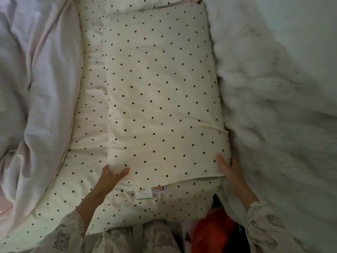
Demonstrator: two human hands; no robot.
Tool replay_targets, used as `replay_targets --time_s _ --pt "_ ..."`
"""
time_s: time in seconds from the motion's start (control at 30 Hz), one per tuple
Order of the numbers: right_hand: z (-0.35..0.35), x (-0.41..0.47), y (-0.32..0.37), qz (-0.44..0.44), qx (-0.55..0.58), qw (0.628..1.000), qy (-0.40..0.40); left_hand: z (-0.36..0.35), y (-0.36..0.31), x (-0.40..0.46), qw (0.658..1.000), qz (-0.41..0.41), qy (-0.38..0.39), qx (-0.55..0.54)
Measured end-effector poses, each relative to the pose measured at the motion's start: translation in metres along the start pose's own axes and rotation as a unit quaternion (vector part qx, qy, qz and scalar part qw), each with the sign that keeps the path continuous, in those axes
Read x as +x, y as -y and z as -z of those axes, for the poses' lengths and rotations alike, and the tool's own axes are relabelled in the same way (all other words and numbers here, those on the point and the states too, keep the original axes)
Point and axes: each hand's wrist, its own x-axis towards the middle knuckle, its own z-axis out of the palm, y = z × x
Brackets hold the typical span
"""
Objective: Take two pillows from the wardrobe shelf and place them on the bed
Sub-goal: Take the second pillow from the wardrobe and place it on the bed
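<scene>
My fingers are tucked under the near corners of the pillow, so I see only my thumbs on top and cannot tell how far the fingers reach. Something orange at the bottom edge is cut off and too dark to make out. The small labels at the pillow's near end are unreadable. The pillow is cream with small dark dots, long and plump, lying flat on the matching dotted bedding of the bed, between a white duvet and a fluffy white blanket. My left hand grips its near left corner, my right hand the near right corner.
</scene>
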Motion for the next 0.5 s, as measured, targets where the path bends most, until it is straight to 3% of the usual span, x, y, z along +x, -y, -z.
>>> replay_targets --time_s 0.13,0.23,0.4,0.5 --pt "0.007 -0.003 -0.006 -0.026 0.062 0.998 0.013 0.003 -0.003 0.002 1.0 0.016 0.007 0.007" --pt "0.007 -0.006 -0.008 0.0 0.015 0.999 -0.035 0.001 -0.004 -0.001 1.0 -0.004 0.006 0.004" --pt "0.005 -0.021 -0.026 0.115 -0.108 0.986 -0.05 -0.005 -0.001 -0.002 1.0 -0.019 -0.019 0.004" --pt "0.007 -0.016 -0.032 0.2 -0.188 0.96 -0.059 -0.014 0.003 -0.001 0.993 -0.056 -0.078 0.066"
